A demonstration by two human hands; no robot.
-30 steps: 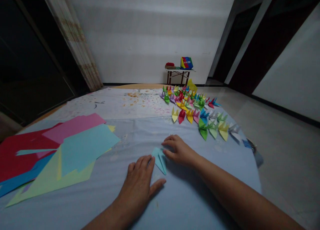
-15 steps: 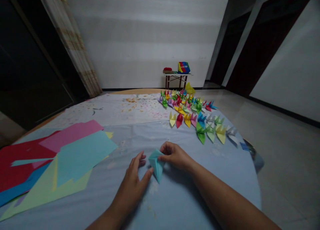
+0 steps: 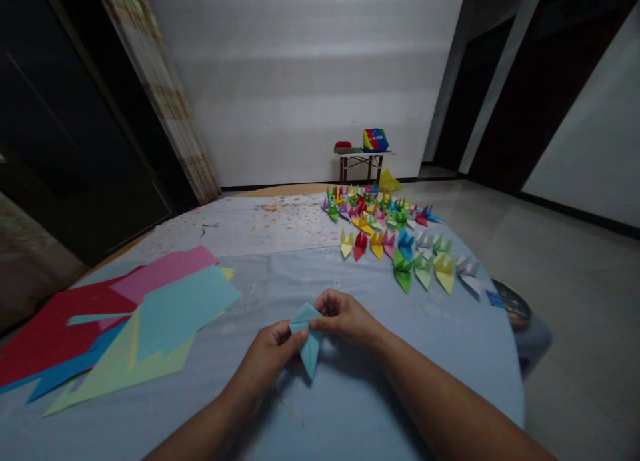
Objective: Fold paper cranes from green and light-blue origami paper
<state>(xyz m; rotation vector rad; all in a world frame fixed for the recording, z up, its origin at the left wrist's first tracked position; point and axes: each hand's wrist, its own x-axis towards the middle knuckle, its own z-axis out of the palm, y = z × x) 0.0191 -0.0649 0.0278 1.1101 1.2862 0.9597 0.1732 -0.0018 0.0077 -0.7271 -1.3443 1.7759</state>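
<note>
A folded light-blue paper piece (image 3: 307, 337) is held just above the blue tablecloth (image 3: 360, 394) near the front middle. My left hand (image 3: 273, 351) pinches its left side with fingers closed. Its upper right edge is gripped by my right hand (image 3: 345, 317), also closed. The paper's narrow tip points down toward me.
Loose coloured sheets (image 3: 125, 321) in red, pink, blue and pale green lie fanned at the left. Several folded paper cranes (image 3: 395, 237) stand in rows at the right back. A white stained cloth (image 3: 260, 221) covers the far table. A small table (image 3: 361, 162) stands by the wall.
My left hand, flat on the cloth a second ago, has closed on the blue paper. Both hands lifted the piece off the table and drew it slightly toward me.
</note>
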